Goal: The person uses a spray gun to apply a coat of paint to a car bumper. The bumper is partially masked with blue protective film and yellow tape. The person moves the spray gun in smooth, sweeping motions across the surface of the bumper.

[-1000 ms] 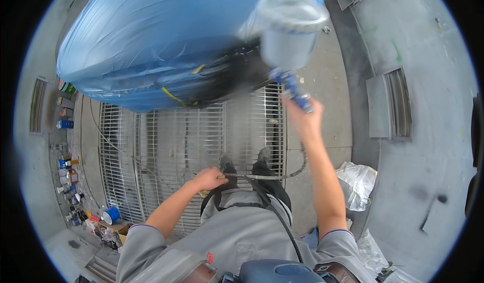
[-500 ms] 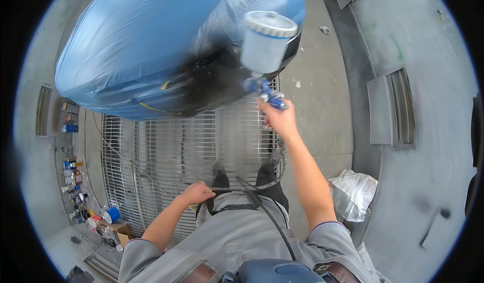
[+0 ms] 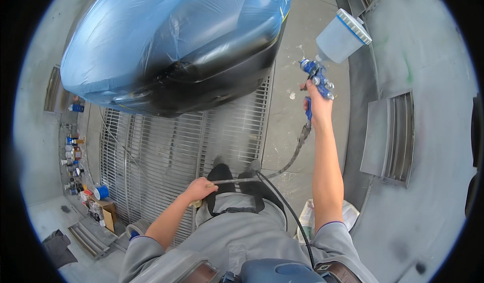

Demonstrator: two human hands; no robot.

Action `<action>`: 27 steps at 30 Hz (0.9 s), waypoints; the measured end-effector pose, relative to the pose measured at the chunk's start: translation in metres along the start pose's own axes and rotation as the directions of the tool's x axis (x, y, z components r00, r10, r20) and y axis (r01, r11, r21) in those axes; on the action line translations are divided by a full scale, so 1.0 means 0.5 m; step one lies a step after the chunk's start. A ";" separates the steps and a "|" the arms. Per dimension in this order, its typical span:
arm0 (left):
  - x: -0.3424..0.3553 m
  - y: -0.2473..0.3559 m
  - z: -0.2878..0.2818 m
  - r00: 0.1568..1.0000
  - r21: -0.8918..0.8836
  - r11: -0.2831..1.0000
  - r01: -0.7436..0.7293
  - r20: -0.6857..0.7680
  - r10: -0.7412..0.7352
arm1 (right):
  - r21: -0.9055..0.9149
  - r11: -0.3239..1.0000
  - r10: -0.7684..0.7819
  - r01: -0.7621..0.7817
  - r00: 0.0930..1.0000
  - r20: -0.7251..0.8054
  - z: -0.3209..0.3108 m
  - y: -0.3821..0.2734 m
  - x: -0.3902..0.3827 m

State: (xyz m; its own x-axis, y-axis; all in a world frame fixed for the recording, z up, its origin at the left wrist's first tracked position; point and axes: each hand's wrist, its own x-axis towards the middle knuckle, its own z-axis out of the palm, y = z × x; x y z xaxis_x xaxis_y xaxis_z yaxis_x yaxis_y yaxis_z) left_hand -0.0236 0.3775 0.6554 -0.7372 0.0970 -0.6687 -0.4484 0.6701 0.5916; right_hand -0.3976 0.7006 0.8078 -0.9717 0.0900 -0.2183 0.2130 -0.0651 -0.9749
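Note:
My right hand (image 3: pixel 321 107) is wrapped round the handle of a blue spray gun (image 3: pixel 316 72), held out at arm's length to the right of a car. A translucent paint cup (image 3: pixel 340 39) with a white ribbed lid tilts on top of the gun. From the handle an air hose (image 3: pixel 291 161) curves down toward my waist, where my left hand (image 3: pixel 200 188) grips it. The car lies under blue plastic sheeting (image 3: pixel 118 38). Its exposed bumper (image 3: pixel 227 89) is black, and dark overspray spreads onto the sheeting. The gun is apart from the bumper.
I stand on a metal floor grating (image 3: pixel 151 142). Cans and bottles (image 3: pixel 73 154) line the left wall, with a cardboard box (image 3: pixel 108 217) nearer me. A vent (image 3: pixel 398 136) is set in the right wall. Crumpled plastic (image 3: pixel 350 211) lies by my right arm.
My right hand has swung the spray gun right, from in front of the bumper to beyond its right end. My left hand stays on the hose. My view has shifted, uncovering more bumper.

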 end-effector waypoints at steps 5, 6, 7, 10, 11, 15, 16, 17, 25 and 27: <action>0.079 0.062 0.043 0.995 -0.034 0.999 0.043 -0.086 -0.045 | -0.106 0.994 0.018 0.003 0.980 0.196 -0.061 -0.063 0.028; 0.105 0.071 0.055 0.994 -0.036 0.999 0.034 -0.102 -0.038 | -0.130 0.991 0.023 0.007 0.975 0.223 -0.070 -0.078 0.042; 0.130 0.084 0.068 0.993 -0.057 0.998 0.031 -0.115 -0.037 | -0.152 0.988 0.025 0.015 0.967 0.254 -0.081 -0.096 0.058; 0.236 0.159 0.092 0.990 -0.109 0.994 0.016 -0.137 -0.031 | -0.298 0.950 0.015 0.091 0.942 0.334 -0.126 -0.162 0.130; 0.279 0.188 0.102 0.991 -0.119 0.993 0.004 -0.133 -0.020 | -0.361 0.925 0.022 0.114 0.936 0.351 -0.139 -0.186 0.157; 0.480 0.293 0.145 0.994 -0.063 0.996 -0.060 -0.092 0.054 | -0.396 0.894 -0.067 0.210 0.937 0.344 -0.182 -0.279 0.247; 0.507 0.325 0.150 0.996 -0.017 0.997 -0.070 -0.057 0.069 | -0.391 0.898 -0.061 0.201 0.938 0.341 -0.207 -0.292 0.269; 0.539 0.359 0.155 0.993 -0.053 0.992 -0.116 -0.038 0.114 | -0.392 0.898 -0.060 0.200 0.938 0.342 -0.235 -0.304 0.297; 0.684 0.560 0.217 0.990 -0.208 0.976 -0.065 -0.138 0.037 | -0.323 0.923 -0.033 0.210 0.879 0.477 -0.339 -0.326 0.546; 0.697 0.594 0.254 0.975 -0.271 0.962 -0.035 -0.221 -0.026 | -0.330 0.921 0.013 0.210 0.827 0.562 -0.357 -0.288 0.606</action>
State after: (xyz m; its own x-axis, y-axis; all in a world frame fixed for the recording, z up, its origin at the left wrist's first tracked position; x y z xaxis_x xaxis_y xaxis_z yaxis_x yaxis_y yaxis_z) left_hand -0.3495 0.7034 0.5408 -0.8185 -0.0857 -0.5681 -0.5423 0.4418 0.7147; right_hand -0.7046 0.9145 0.8743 -0.8583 -0.4847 -0.1684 0.0260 0.2866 -0.9577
